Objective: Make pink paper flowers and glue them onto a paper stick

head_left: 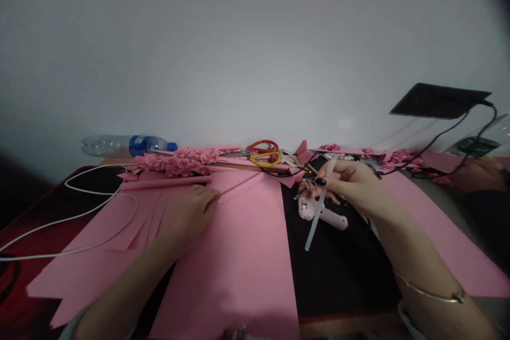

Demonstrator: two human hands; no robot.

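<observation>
My right hand [350, 183] pinches a translucent white glue stick [314, 226], which slants down over a pale pink glue gun [334, 219] lying on the black mat. My left hand [195, 207] rests on a sheet of pink paper [247, 255], its fingers closed on one end of a thin stick [241, 183] that points away to the right. Most of the left fingertips are hidden. Scissors with red and yellow handles [265, 154] lie beyond both hands, near the wall.
Pink paper flowers [175, 163] and a clear bottle [107, 144] line the wall. More pink sheets [91, 244] lie at left under a white cable [79, 252]. A black panel [442, 101] with a cord stands at right, near another person's hand [478, 174].
</observation>
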